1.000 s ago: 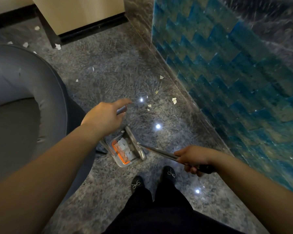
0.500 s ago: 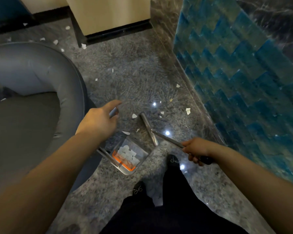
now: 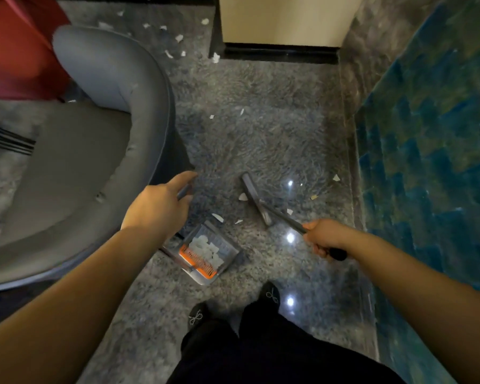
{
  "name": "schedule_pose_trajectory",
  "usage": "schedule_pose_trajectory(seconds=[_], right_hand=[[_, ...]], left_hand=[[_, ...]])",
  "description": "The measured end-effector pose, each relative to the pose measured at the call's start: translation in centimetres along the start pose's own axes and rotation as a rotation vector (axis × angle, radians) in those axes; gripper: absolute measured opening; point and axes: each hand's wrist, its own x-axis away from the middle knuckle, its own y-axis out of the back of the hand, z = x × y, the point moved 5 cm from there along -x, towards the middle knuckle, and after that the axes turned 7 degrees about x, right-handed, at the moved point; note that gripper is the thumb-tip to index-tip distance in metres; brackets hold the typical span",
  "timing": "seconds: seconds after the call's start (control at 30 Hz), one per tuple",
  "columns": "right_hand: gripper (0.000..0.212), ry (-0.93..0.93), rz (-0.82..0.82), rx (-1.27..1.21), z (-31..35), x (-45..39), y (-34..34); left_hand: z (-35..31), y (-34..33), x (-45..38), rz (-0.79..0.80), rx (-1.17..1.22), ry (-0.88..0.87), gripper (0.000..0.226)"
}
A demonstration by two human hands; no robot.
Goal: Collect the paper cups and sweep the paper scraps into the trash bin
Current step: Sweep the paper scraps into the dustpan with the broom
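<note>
My left hand [image 3: 158, 202] grips the upright handle of a grey dustpan [image 3: 205, 252] that rests on the marble floor and holds several white paper scraps above its orange comb. My right hand [image 3: 323, 238] holds the dark handle of a broom; the broom head [image 3: 254, 199] lies on the floor a little to the right of the pan's mouth. Loose paper scraps [image 3: 243, 196] lie beside the broom head, in front of the pan, near the wall [image 3: 336, 177] and farther off by the cabinet [image 3: 215, 57]. No paper cups or trash bin are in view.
A grey padded armchair [image 3: 94, 151] fills the left side, with something red [image 3: 17, 45] behind it. A beige cabinet with a black plinth [image 3: 280, 51] stands ahead. A blue tiled wall [image 3: 432, 139] runs along the right. My feet [image 3: 270, 295] stand just behind the pan.
The broom head has moved away from the dustpan mouth, out to the right over the floor. My view has swung left and forward, bringing more of the armchair and the far scraps into sight.
</note>
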Motion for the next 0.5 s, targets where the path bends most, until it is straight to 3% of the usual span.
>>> schedule_pose_trajectory(seconds=[0.23,0.5], right_hand=[[0.035,0.043,0.013,0.345,2.5,-2.3,1.0],[0.056,0.076,0.115,0.523,2.4,-2.2,-1.7]], left_hand=[[-0.2,-0.8,0.3,-0.015,-0.051,0.026,0.047],[0.8,-0.8,1.4,-0.014,-0.042,0.027,0.048]])
